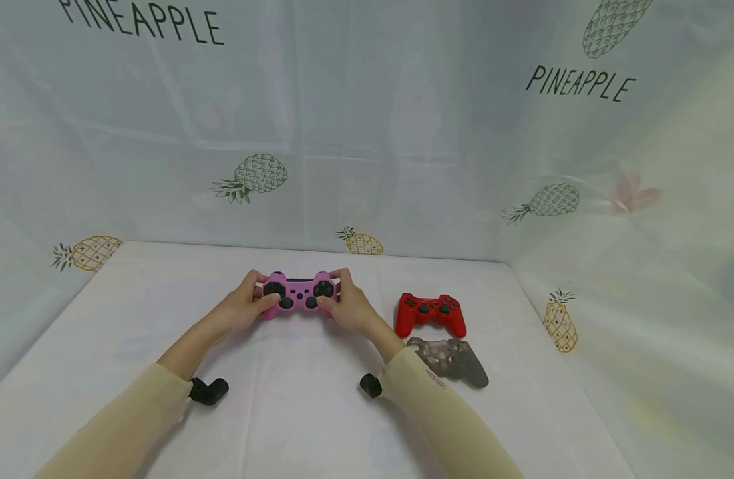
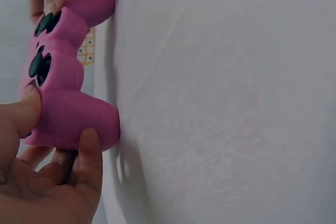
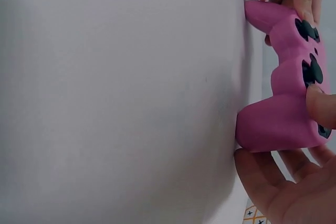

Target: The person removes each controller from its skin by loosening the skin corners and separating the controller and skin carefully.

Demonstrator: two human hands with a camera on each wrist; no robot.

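Pink game controller (image 1: 299, 293) is betw. both hands, toward the far side of the surface (image 1: 307, 412), approx. mid-width, its btn/stick face toward the person, grips pointing down at the white cloth; can't tell if the grip ends touch it. L hand (image 1: 241, 307) has its L end: fingers (image 2: 90, 150) clamped round the grip, thumb on the front by the stick. R hand (image 1: 351, 305) does the same at the R end, fingers (image 3: 255, 178) curled under/behind, thumb pressed on the front near the other stick. To the R of the R hand, well apart from the pink one, a red controller (image 1: 430, 309) lies on the cloth, grips toward the person. Just nearer the person, a grey-brown controller (image 1: 453, 359), shiny, lies at an angle, its L part hidden by the R forearm; can't tell if it touches the red one. Both sleeves (image 1: 450, 419) are cream, w/ a small black device (image 1: 208, 391) at the L cuff & another (image 1: 370, 385) at the R cuff. Behind, a pale backdrop (image 1: 402, 186) w/ pineapple prints & "PINEAPPLE" lettering
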